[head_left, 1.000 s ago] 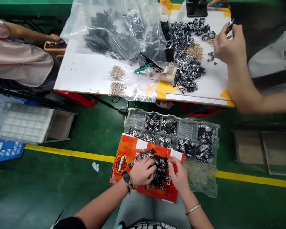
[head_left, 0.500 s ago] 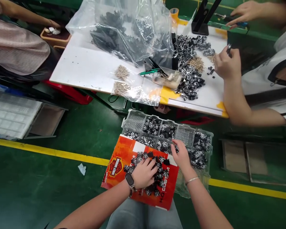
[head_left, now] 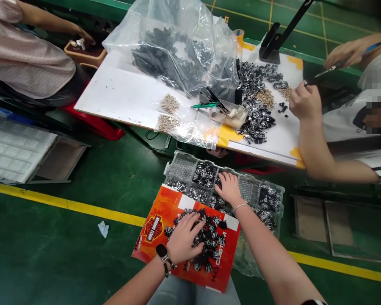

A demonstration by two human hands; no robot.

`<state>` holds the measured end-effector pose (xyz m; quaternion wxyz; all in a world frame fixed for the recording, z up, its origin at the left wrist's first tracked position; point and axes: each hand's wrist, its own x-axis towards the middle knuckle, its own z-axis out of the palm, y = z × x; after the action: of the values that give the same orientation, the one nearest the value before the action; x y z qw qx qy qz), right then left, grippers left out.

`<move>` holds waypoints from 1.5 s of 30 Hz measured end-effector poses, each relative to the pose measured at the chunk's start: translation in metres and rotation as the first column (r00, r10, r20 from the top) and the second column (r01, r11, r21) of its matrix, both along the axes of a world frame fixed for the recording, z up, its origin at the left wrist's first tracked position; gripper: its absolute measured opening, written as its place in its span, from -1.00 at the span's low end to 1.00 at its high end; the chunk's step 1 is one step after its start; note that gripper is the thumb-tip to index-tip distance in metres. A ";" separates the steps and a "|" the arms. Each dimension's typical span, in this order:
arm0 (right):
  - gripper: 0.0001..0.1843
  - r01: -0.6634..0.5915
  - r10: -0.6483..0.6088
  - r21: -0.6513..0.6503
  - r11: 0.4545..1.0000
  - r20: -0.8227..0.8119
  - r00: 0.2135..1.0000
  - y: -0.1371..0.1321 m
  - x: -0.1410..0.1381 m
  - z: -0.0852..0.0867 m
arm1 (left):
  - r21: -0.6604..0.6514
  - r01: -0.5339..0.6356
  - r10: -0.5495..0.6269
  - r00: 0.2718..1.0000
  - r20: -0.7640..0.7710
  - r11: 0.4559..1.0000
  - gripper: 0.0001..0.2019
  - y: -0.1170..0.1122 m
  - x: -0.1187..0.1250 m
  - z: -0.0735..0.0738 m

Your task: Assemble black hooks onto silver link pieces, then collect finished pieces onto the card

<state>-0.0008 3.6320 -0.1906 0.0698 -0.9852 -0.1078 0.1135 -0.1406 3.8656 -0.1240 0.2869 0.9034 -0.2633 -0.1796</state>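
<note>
An orange printed card (head_left: 165,220) lies across my lap with a heap of small black-and-silver parts (head_left: 209,239) on it. My left hand (head_left: 184,237), a watch at its wrist, rests on that heap with fingers spread. My right hand (head_left: 229,187) reaches forward into a compartment of the clear plastic tray (head_left: 277,188), fingers curled down over the parts there; I cannot make out whether anything is in them. The tray's compartments hold more of the same parts.
A white table (head_left: 120,93) ahead carries a clear bag of black parts (head_left: 178,55), small bags of brass pieces (head_left: 169,103), a tool dish (head_left: 230,114) and loose part piles (head_left: 257,101). One person's hand (head_left: 305,103) works at its right; another person sits at left. Yellow floor line (head_left: 66,204).
My right hand has left the heap on the card and moved forward into the tray's compartments. My left hand stays on the heap. The view has shifted.
</note>
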 end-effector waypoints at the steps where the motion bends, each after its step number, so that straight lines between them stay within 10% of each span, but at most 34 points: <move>1: -0.48 -0.013 0.013 -0.015 1.000 -0.010 1.000 -0.001 0.001 0.000 | -0.008 -0.019 0.019 1.000 -0.003 1.000 -0.42 0.001 0.001 -0.001; 17: -0.46 -0.076 0.073 -0.114 0.991 -0.035 0.997 -0.003 0.008 0.008 | -0.076 -0.176 0.178 0.984 0.008 0.981 -0.58 -0.006 0.030 -0.005; 45: -0.56 -0.152 0.139 -0.079 0.985 -0.145 0.979 -0.011 0.013 0.014 | 0.040 0.113 -0.111 0.992 -0.053 0.993 -0.57 -0.025 0.030 0.006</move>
<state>0.0125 3.6208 -0.1764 0.0246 -0.9664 -0.1694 0.1916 -0.1106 3.8410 -0.1177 0.2633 0.8883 -0.3023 -0.2242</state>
